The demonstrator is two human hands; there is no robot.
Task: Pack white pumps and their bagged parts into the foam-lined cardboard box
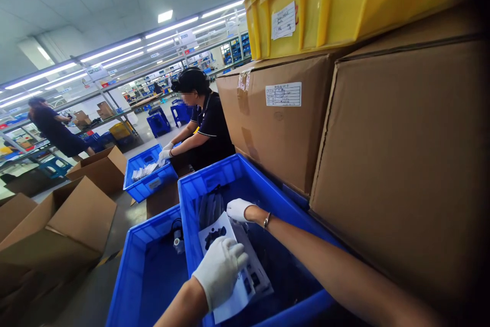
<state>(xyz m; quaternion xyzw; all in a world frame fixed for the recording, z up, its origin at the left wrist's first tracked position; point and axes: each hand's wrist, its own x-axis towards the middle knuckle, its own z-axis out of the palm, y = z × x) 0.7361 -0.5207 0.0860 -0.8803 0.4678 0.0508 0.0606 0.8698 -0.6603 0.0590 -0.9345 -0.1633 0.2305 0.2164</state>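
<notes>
My left hand (222,271), in a white glove, is bent over a white printed sheet (230,307) with dark pictures on it, its fingers curled round the paper. Farther in, my right hand (239,209), also gloved, is closed near the sheet's upper edge; what its fingertips pinch is hidden. Beneath the sheet lie more printed papers or a flat pack (258,273), only partly visible. Both hands are inside a blue bin (241,164). Clear bags with dark contents (210,207) lie at the bin's far end.
A second blue bin (128,260) on the left holds a bagged part with a dark cable (178,243). Large cartons (275,128) and a yellow crate (325,5) rise on the right. A gloved co-worker (212,123) reaches into another blue bin (143,192). Opened cartons (84,209) stand left.
</notes>
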